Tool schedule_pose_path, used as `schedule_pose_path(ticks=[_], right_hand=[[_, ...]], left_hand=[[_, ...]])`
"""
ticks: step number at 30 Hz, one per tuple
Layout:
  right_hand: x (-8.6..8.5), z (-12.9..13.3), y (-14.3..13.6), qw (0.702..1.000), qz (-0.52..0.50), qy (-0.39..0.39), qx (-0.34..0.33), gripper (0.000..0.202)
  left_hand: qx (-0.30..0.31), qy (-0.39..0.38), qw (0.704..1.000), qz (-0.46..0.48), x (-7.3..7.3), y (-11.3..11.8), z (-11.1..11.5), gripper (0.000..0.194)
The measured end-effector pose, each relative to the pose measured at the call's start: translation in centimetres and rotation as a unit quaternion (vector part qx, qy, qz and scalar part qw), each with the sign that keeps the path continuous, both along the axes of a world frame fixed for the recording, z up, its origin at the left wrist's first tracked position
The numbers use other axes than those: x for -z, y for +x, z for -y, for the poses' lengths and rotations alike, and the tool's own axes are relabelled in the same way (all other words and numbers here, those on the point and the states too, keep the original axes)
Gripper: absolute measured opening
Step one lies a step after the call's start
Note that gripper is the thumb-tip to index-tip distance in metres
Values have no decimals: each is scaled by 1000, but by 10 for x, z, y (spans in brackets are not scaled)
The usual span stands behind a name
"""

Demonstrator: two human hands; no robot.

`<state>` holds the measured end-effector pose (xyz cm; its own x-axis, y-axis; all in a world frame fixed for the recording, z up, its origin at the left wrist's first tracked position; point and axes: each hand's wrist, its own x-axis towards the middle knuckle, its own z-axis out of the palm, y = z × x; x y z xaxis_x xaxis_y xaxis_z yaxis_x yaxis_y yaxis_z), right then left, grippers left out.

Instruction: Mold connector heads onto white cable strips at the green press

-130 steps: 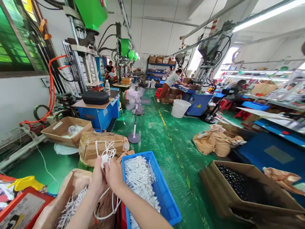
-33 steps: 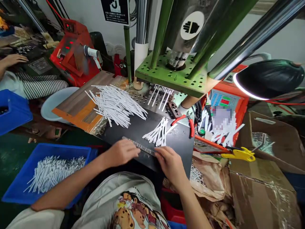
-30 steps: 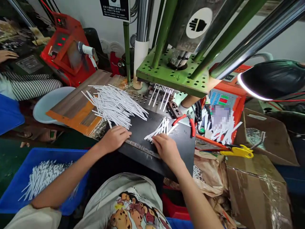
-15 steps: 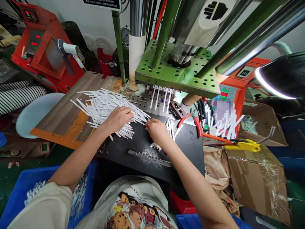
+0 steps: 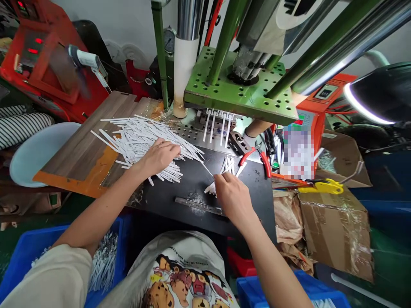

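A heap of thin, flat white strips [image 5: 141,136] lies across the wooden board and the black worktop. My left hand [image 5: 160,157] rests on its near side with the fingers curled in and closed around strips, the fingertips partly hidden. Farther right, my right hand [image 5: 233,194] pinches the end of one narrow white strip [image 5: 207,169], which runs back toward the heap's right tip. Just behind that hand is a smaller bunch of white strips [image 5: 227,164]. A flat metal bar [image 5: 195,205] with small notches lies left of my right hand, its right end covered by it.
Behind stands a press with a green perforated plate [image 5: 218,94]; several white strips [image 5: 222,130] stick out from the metal mould below. Red-handled cutters [image 5: 267,164] lie at right. A blue bin [image 5: 118,252] holds strips at lower left. A ring lamp [image 5: 361,109] hangs at right.
My right hand has moved right and toward me, away from the heap, drawing one strip along. My left hand stays on the heap. The whole view has shifted slightly.
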<state>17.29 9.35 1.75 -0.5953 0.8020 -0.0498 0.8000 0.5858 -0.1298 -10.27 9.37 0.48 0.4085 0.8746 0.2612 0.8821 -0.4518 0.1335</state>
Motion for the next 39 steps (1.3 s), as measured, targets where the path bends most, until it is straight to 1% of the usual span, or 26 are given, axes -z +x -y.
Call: schedule_pose_path(ticks=[1,2,4,5,6,7,8,9,10,11,12,13,14,15,17,18,19,21,25,29,31,33,35,37,39], right_hand=[[2,8,11,998,-65,-23,9,17],[6,17,20,989,-137,-52,9,16],[15,34,33,958,-266,-108,-10,13],[21,42,37,943,-308,-123,-20,12],[26,49,39,934,-334,-127,-26,12],[31,54,41,929,-348,-121,-31,12],[36,59,42,929,-352,-111,-33,13],[39,62,43,931,-350,-98,-31,14],[41,64,44,934,-345,-85,-30,14],[42,65,44,937,-340,-76,-32,14],[42,65,45,939,-336,-69,-36,15],[42,65,45,939,-337,-62,-44,15],[42,65,45,937,-342,-54,-53,15],[42,65,45,934,-350,-46,-61,14],[43,64,43,929,-362,-30,-69,14],[44,64,43,929,-363,-22,-71,14],[45,64,42,930,-359,-17,-73,15],[47,64,41,933,-350,-7,-78,16],[54,64,42,927,-360,-14,-104,17],[56,63,46,923,-371,-21,-102,19],[50,57,50,925,-361,-42,-115,17],[39,44,52,927,-326,-103,-155,20],[27,26,48,927,-275,-166,-195,28],[16,6,33,933,-231,-183,-208,32],[9,-12,8,948,-199,-154,-192,29]], left_hand=[[21,6,999,48,-3,8,2,17],[44,9,994,103,-8,18,5,16],[96,16,971,220,-22,36,12,13],[113,19,954,276,-30,44,17,11],[117,20,938,326,-37,51,22,9],[108,16,922,372,-42,56,29,8],[86,-1,907,413,-45,59,35,8],[55,-32,890,451,-45,62,43,11],[22,-73,871,485,-42,64,50,16],[-8,-112,849,516,-36,65,58,19],[-33,-140,829,541,-27,67,65,21],[-49,-152,816,556,-17,69,73,21],[-59,-143,815,558,-7,72,80,20],[-65,-120,826,547,4,75,86,17],[-62,-65,865,494,21,85,96,13],[-52,-41,884,463,28,90,99,12],[-39,-24,901,432,32,95,101,11],[-9,-11,925,380,36,103,102,9],[24,-18,957,289,30,107,100,9],[43,-13,982,184,25,105,100,15],[35,-5,985,166,27,106,100,16],[25,0,986,162,31,108,101,17],[29,-3,987,159,33,107,101,18],[53,-5,986,159,29,100,104,16],[70,-10,987,146,18,83,108,17]])
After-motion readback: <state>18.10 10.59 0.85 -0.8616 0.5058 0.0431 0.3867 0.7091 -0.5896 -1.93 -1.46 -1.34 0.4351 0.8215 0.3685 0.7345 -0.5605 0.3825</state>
